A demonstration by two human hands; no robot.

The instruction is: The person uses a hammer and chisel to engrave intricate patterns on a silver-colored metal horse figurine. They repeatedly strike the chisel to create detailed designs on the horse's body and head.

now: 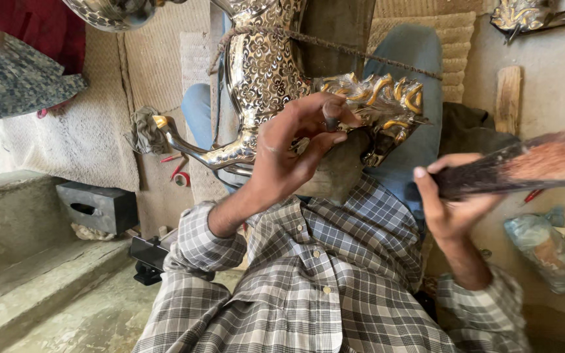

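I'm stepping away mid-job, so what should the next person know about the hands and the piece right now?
Left hand: fingers shut on a small dark punch, its tip at the ornate metal horse figure.
Right hand: shut on a wooden mallet, raised off to the side, apart from the punch.
The figure lies across the lap, with a cord running over it.
Done: patterning already covers the body and mane.
Left: cannot tell from this view.
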